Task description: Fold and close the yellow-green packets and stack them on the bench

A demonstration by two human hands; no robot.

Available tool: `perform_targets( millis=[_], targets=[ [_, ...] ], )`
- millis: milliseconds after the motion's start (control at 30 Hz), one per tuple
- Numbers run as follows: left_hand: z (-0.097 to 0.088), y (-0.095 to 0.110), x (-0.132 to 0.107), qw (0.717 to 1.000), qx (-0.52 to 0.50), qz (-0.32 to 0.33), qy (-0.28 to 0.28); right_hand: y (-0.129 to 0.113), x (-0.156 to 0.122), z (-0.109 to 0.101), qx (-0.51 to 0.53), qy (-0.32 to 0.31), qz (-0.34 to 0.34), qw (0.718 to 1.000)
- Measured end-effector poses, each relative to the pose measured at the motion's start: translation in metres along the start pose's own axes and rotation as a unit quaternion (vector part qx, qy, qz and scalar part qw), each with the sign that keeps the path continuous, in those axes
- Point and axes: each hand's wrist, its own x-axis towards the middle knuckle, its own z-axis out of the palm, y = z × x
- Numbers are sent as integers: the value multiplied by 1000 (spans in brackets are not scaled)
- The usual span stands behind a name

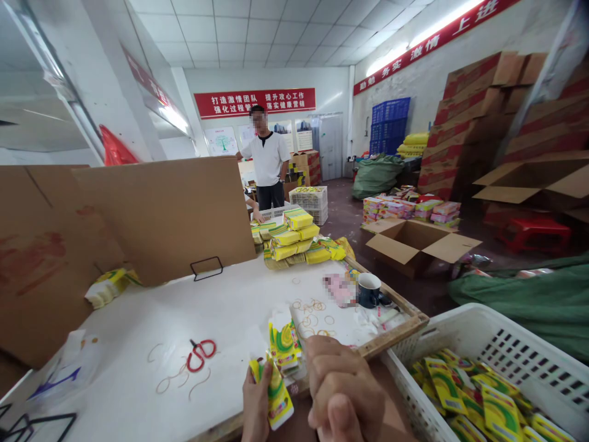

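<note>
Pinching yellow packet (281,400) in left hand (256,396), right hand (344,388) curled, hold unclear, red banner (442,40) ending 上进

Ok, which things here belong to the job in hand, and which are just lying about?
Likely the job:
Yellow-green packet in the left hand
White slotted plastic basket of loose yellow packets
Thin tan loops, perhaps rubber bands

Likely just lying about:
Dark blue mug with white inside
Red-handled scissors, untouched
</note>
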Motion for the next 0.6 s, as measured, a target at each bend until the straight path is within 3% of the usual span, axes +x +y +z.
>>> perform_targets(
  millis=[67,167,267,367,433,600],
  targets=[
    [-1,-3,0,1000,4,3,-21,5,-2,3,-6,45,-32,998],
    [-4,-7,3,1000,0,11,-24,16,-12,-4,-65,-40,2,997],
    [-6,-4,5,999,0,23,-23,38,-33,-15,-159,-116,106,975],
    [-7,9,1,999,1,28,-30,68,-62,-21,-249,-105,250,930],
    [-7,18,-3,999,7,41,-25,84,-81,-25,-269,-103,302,909],
    [-7,27,-6,992,67,105,-20,96,-110,-28,-230,-198,370,878]
  ],
)
